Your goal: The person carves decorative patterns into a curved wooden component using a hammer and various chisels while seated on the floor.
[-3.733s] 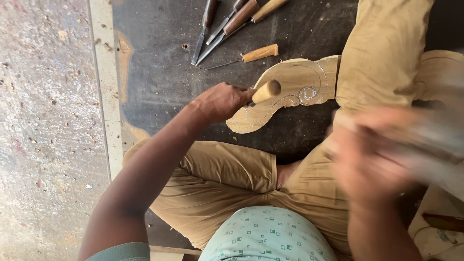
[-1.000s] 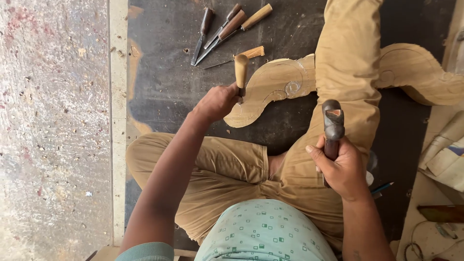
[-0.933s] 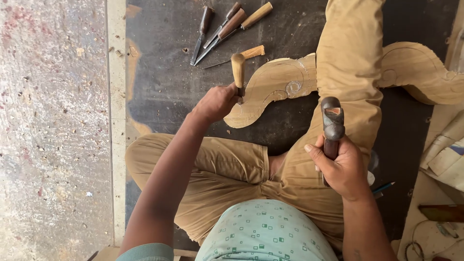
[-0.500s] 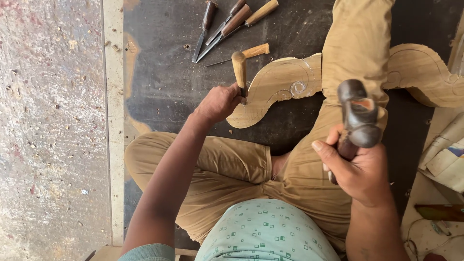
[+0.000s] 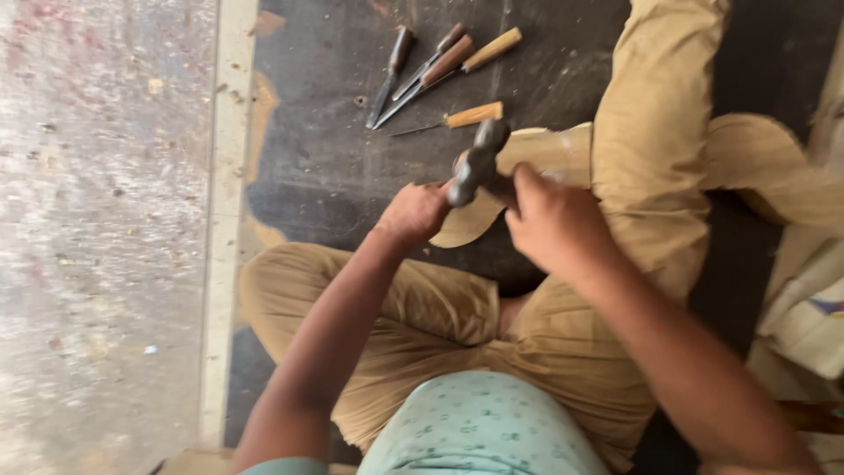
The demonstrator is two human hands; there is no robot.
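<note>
Right hand (image 5: 554, 224) is clamped on a dark mallet (image 5: 475, 163), its head just beside the left hand (image 5: 418, 211), which is fisted at the edge of the carved wood piece (image 5: 549, 149); a chisel inside it can't be made out. The wood lies under the outstretched leg (image 5: 651, 132), with loose chisels (image 5: 435, 66) on the dark mat (image 5: 325, 132) beyond both hands.

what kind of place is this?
Probably a wood-carving workshop, worked at floor level. A person sits on a dark mat with a curved wooden piece under one leg, the right hand holding a mallet, and loose chisels lying nearby.
</note>
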